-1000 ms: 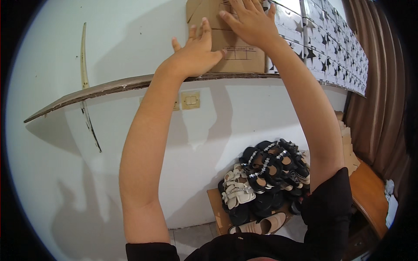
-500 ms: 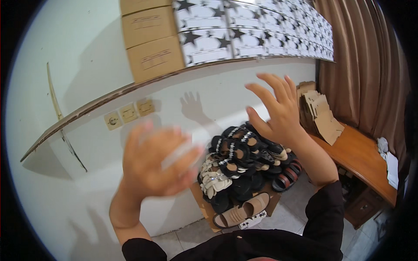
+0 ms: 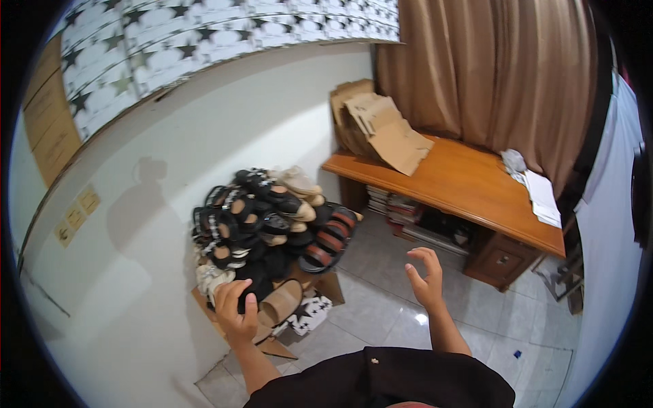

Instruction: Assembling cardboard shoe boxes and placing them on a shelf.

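A heap of sandals (image 3: 272, 224), mostly black with some beige and red ones, is stacked against the white wall on a low cardboard box (image 3: 286, 326). My left hand (image 3: 235, 309) hangs low in front of the heap's lower left side, fingers curled, holding nothing. My right hand (image 3: 425, 275) is lowered over the tiled floor to the right of the heap, fingers spread and empty. A beige sandal (image 3: 280, 304) lies just right of my left hand.
A wooden desk (image 3: 469, 190) stands at the right with flattened cardboard (image 3: 381, 129) and papers (image 3: 537, 194) on it. Brown curtains (image 3: 496, 81) hang behind. A shelf up high carries star-patterned boxes (image 3: 204, 41) and brown cartons (image 3: 47, 129).
Both hands have dropped from the brown carton on the high shelf down to waist height. The view has swung down and right toward the sandal heap and desk.
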`<state>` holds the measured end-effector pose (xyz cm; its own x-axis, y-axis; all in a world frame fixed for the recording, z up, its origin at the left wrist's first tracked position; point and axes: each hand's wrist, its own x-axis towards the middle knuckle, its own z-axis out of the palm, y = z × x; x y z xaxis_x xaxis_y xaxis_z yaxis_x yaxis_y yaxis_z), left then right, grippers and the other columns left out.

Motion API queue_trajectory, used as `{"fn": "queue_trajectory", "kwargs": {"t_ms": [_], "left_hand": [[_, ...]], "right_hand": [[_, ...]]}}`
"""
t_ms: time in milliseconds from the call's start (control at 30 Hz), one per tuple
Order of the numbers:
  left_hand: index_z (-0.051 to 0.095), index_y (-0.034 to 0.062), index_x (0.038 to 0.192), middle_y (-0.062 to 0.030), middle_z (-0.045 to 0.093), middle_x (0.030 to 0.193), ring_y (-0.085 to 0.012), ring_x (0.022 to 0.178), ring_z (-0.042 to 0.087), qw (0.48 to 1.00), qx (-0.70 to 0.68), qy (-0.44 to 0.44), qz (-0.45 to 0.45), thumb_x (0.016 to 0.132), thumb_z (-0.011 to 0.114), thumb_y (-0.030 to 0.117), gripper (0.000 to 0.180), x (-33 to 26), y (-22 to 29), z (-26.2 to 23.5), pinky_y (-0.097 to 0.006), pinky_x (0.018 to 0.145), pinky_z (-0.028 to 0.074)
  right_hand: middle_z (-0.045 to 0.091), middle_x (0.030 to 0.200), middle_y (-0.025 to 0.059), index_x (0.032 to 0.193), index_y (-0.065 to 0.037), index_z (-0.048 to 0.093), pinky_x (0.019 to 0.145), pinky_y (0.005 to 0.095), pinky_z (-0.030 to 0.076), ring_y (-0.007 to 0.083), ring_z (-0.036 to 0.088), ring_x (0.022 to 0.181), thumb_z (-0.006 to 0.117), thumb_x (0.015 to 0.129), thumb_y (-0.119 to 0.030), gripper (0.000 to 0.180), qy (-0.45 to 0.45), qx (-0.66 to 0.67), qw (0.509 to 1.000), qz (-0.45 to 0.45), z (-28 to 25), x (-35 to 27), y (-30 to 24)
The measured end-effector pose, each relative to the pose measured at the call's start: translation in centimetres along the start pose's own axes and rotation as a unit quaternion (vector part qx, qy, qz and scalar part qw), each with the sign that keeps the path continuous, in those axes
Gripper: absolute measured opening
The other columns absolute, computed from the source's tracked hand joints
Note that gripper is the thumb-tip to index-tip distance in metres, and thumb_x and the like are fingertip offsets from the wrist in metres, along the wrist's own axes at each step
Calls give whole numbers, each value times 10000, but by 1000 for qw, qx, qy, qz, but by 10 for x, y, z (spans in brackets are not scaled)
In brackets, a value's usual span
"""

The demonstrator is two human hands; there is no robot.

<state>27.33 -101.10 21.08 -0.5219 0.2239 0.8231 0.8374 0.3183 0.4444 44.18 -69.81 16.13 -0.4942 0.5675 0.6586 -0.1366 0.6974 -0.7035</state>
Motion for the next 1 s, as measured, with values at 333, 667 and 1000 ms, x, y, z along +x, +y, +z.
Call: {"fn": "queue_trajectory", "kwargs": {"t_ms": [333, 667, 1000], "left_hand": [[648, 72, 938, -71, 638, 871, -245, 810, 592, 946, -123, -285, 94, 739, 654, 147, 213, -14, 49, 220, -352, 763, 416], [626, 98, 1024, -97, 613, 1003, -268, 952, 575, 923, -158, -347, 52, 763, 641, 189, 277, 12, 29, 447, -372, 820, 417], [620, 137, 1011, -37, 595, 978, -217, 956, 558, 897, -88, -403, 157, 735, 650, 188, 282, 62, 23, 672, -378, 838, 365]], "right_hand": [[588, 930, 125, 915, -4, 610, 803, 308, 435, 234, 567, 881, 595, 740, -44, 180, 101, -48, 990, 84, -90, 24, 108], [589, 943, 113, 952, -63, 611, 810, 384, 416, 300, 551, 920, 614, 746, -136, 219, 43, -207, 974, 87, -95, 116, 301], [567, 999, 143, 1015, -78, 608, 841, 417, 413, 333, 529, 969, 618, 763, -198, 279, -44, -223, 962, 153, -105, 216, 434]]}}
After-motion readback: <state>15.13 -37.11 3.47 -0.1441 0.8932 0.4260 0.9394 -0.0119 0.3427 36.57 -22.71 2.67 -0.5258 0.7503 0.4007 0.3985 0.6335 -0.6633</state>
